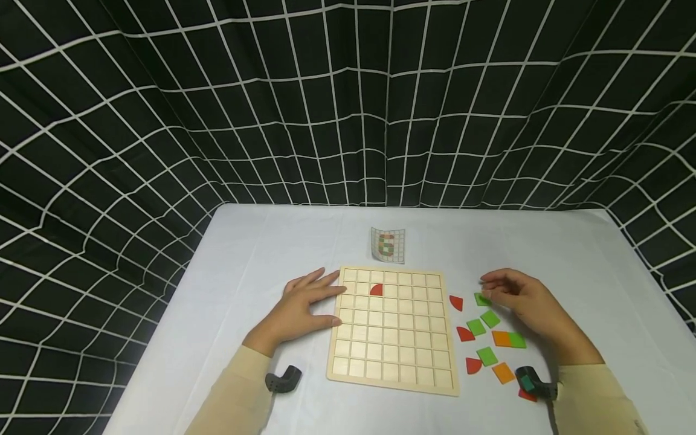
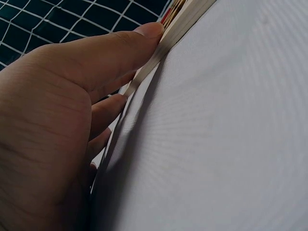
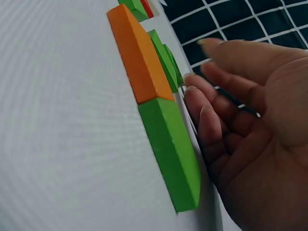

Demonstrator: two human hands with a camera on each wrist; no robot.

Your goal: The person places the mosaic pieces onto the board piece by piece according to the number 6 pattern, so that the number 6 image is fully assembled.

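A wooden grid board [image 1: 399,329] lies flat on the white table, with one red quarter-circle tile [image 1: 377,290] in a square near its top. My left hand [image 1: 299,311], fingers spread, touches the board's left edge; in the left wrist view the thumb [image 2: 120,45] rests at the wooden rim [image 2: 185,24]. To the right of the board, my right hand [image 1: 519,299] hovers with loosely bent fingers, its thumb tip over a green square tile [image 1: 481,299]. The right wrist view shows nothing held between thumb and fingers [image 3: 207,106], with an orange tile [image 3: 139,57] and a green tile [image 3: 171,154] nearby.
Loose tiles lie right of the board: several green squares [image 1: 487,356], an orange square [image 1: 503,373] and several red quarter circles [image 1: 473,365]. A small pattern card [image 1: 388,245] with a coloured grid figure stands behind the board. Black gridded curtains [image 1: 359,103] surround the table.
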